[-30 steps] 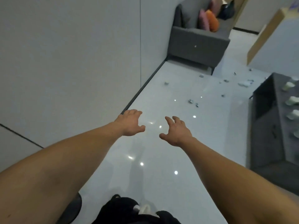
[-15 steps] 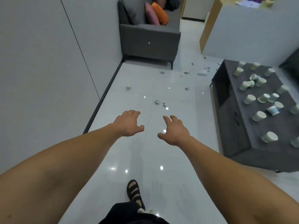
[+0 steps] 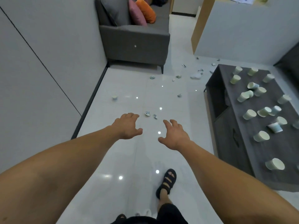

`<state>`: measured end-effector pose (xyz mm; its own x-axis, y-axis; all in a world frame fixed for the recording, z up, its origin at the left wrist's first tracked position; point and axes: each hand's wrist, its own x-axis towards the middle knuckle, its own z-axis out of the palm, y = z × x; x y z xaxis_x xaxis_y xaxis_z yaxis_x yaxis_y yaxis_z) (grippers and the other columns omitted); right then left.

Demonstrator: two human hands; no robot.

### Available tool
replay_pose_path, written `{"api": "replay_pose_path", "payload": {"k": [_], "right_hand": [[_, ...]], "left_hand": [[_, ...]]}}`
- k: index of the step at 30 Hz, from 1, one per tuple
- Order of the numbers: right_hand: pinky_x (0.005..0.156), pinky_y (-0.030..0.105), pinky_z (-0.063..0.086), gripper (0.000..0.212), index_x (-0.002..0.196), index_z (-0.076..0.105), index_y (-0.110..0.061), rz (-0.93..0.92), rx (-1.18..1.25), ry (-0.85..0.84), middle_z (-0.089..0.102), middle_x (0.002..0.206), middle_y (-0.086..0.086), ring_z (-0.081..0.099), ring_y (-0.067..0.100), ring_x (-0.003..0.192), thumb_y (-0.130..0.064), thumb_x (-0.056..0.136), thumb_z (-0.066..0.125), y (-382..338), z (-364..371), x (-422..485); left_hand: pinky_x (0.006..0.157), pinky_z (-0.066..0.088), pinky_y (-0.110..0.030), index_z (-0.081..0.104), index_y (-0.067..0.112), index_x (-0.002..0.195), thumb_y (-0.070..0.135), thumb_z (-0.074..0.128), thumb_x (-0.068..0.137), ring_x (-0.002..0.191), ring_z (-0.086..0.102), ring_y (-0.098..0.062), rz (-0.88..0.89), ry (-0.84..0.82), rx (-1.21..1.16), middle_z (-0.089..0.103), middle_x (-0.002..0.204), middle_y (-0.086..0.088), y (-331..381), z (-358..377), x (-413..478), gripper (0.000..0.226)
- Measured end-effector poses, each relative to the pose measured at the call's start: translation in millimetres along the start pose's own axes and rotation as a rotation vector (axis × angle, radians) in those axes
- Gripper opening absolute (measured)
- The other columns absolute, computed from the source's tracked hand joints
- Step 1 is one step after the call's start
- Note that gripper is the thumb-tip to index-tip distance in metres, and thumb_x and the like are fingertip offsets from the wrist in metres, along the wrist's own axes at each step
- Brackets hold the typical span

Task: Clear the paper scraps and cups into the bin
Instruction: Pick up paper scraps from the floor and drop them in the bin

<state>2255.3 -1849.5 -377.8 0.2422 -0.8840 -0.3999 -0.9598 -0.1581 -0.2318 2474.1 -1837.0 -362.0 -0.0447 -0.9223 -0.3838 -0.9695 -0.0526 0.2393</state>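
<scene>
Head view: left hand [image 3: 127,126] and right hand [image 3: 175,135] hovered empty, fingers loosely spread, above paper scraps [image 3: 150,114]; cups [image 3: 250,114] littered the table [image 3: 265,159].

Both bare arms reach forward from the near corners, converging toward the middle. The left hand [image 3: 127,126] is palm down, fingers loosely curled and thumb pointing right, holding nothing. The right hand [image 3: 175,135] mirrors it just to the right, fingers relaxed, thumb pointing left, also holding nothing. The hands are apart. A sandalled right foot [image 3: 167,181] is stepped forward.
</scene>
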Motion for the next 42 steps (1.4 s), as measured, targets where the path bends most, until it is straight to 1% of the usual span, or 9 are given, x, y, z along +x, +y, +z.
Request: {"api": "replay_pose_path", "payload": {"k": [6,13,19,25,29,33,37,42], "right_hand": [[0.105,0.045,0.038,0.084,0.153,0.011,-0.026,-0.046,0.012,-0.013,0.009,0.160,0.003,0.018,0.027,0.143,-0.047,0.087,0.057,46,-48,115],[0.102,0.043,0.040,0.084,0.154,0.011,-0.025,-0.077,-0.019,-0.054,0.011,0.159,0.003,0.020,0.028,0.141,-0.047,0.087,0.057,82,-110,226],[0.103,0.043,0.039,0.086,0.154,0.010,-0.026,-0.101,-0.052,-0.125,0.010,0.159,0.004,0.020,0.028,0.142,-0.047,0.086,0.059,74,-122,325],[0.102,0.042,0.039,0.083,0.153,0.011,-0.026,-0.072,-0.071,-0.175,0.010,0.159,0.003,0.022,0.027,0.141,-0.047,0.088,0.057,53,-125,445],[0.099,0.043,0.042,0.082,0.153,0.011,-0.025,-0.057,-0.100,-0.244,0.011,0.159,0.003,0.024,0.028,0.139,-0.047,0.088,0.056,41,-106,527],[0.097,0.042,0.042,0.082,0.153,0.011,-0.026,-0.036,-0.101,-0.346,0.012,0.158,0.002,0.025,0.028,0.138,-0.046,0.088,0.056,44,-60,598],[0.095,0.042,0.043,0.082,0.152,0.011,-0.025,-0.040,-0.125,-0.429,0.014,0.157,0.003,0.027,0.028,0.137,-0.045,0.087,0.056,68,-2,660],[0.088,0.039,0.042,0.080,0.152,0.015,-0.023,-0.077,-0.147,-0.523,0.019,0.155,0.005,0.033,0.030,0.132,-0.042,0.086,0.056,112,69,716]], "left_hand": [[0.110,0.030,-0.044,0.023,0.020,0.150,0.053,0.051,0.089,0.141,0.025,-0.025,-0.075,0.001,-0.022,0.026,0.156,-0.002,30,-33,110,0.075],[0.111,0.030,-0.042,0.022,0.020,0.150,0.053,0.051,0.089,0.142,0.023,-0.024,-0.106,-0.041,-0.073,0.023,0.156,-0.001,53,-66,209,0.074],[0.111,0.031,-0.044,0.021,0.020,0.150,0.054,0.051,0.089,0.141,0.024,-0.025,-0.149,-0.073,-0.118,0.024,0.156,-0.003,22,-85,305,0.076],[0.109,0.030,-0.043,0.023,0.019,0.150,0.053,0.052,0.088,0.141,0.025,-0.026,-0.150,-0.079,-0.226,0.026,0.156,-0.004,-32,-98,434,0.076],[0.110,0.030,-0.042,0.022,0.019,0.151,0.054,0.051,0.088,0.140,0.026,-0.026,-0.188,-0.159,-0.295,0.026,0.155,-0.005,-69,-75,505,0.077],[0.111,0.029,-0.042,0.020,0.020,0.151,0.052,0.051,0.090,0.141,0.024,-0.026,-0.270,-0.254,-0.354,0.024,0.156,-0.005,-100,-25,561,0.076],[0.110,0.029,-0.042,0.021,0.020,0.151,0.049,0.052,0.090,0.140,0.025,-0.027,-0.322,-0.338,-0.404,0.025,0.155,-0.006,-112,34,610,0.074],[0.107,0.029,-0.039,0.023,0.023,0.150,0.051,0.052,0.089,0.140,0.027,-0.022,-0.405,-0.369,-0.468,0.027,0.155,-0.002,-108,105,668,0.073]]}}
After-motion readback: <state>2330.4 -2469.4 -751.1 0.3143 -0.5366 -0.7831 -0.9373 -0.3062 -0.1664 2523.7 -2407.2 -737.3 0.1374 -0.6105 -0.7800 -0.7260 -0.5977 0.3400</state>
